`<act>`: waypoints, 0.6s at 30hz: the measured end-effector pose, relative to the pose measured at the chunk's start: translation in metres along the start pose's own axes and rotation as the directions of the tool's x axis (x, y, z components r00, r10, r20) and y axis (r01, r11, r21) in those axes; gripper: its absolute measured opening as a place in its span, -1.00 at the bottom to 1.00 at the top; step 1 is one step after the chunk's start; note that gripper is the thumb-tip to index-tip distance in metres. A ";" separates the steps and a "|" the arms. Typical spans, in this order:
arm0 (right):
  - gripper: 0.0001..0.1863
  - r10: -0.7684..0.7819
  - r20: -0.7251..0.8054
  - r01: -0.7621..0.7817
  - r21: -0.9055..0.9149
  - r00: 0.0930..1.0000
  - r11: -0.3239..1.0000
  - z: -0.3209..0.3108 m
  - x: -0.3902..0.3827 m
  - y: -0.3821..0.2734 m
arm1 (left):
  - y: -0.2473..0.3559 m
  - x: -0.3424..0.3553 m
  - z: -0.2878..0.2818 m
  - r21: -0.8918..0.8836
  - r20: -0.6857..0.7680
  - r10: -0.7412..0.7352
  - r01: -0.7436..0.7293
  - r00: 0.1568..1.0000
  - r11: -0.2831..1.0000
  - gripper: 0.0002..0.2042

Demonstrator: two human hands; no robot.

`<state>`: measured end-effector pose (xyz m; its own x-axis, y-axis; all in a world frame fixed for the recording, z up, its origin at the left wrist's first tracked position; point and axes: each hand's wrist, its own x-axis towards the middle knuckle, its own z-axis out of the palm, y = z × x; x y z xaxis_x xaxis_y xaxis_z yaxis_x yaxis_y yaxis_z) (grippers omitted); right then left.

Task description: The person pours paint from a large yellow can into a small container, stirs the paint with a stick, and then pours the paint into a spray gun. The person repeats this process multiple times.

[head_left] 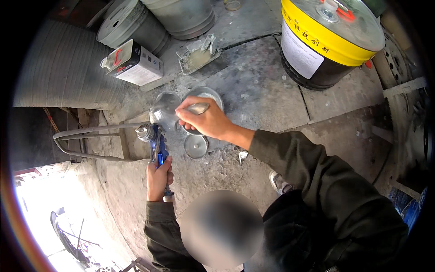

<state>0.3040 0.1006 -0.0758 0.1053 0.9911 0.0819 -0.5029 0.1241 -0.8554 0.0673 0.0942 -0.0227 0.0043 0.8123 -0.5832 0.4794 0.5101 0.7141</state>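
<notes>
My left hand [157, 177] is wrapped round the handle of a blue spray gun [159, 144] with a silver fitting on top, held upright at centre left. My right hand [201, 118] is closed on a small flat greyish tool [198, 108], above a round metal container [214, 99] with pale contents, which it partly hides. A clear plastic cup [162, 109] stands beside that container, just above the gun's head. A round metal lid [195, 146] lies on the concrete below them.
A curved metal frame [90, 133] extends leftward. A white rectangular can [140, 65], grey drums [181, 16] and a dirty tray [199, 59] stand behind. A yellow-and-black drum [326, 54] is at back right, beside machinery [394, 63]. My shoe [278, 181] shows below.
</notes>
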 end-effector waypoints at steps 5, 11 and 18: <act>-0.82 -0.084 -0.064 0.062 -0.292 0.994 0.954 -0.009 0.005 0.016 | 0.005 0.005 0.006 -0.047 -0.008 -0.005 0.004 1.000 0.999 -0.80; -0.82 -0.013 -0.035 0.011 -0.049 0.999 0.999 -0.011 0.001 0.033 | 0.004 0.001 0.005 -0.192 0.078 -0.007 0.022 0.997 0.981 -0.80; -0.74 -0.050 -0.172 -0.081 -0.674 0.984 0.734 -0.076 0.016 0.051 | -0.025 0.001 -0.016 -0.204 0.098 -0.037 0.057 0.994 0.977 -0.78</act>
<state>0.3450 0.1193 -0.1570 0.2765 0.9604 0.0354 0.2008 -0.0217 -0.9794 0.0409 0.0870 -0.0351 0.0725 0.7612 -0.6445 0.2895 0.6023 0.7439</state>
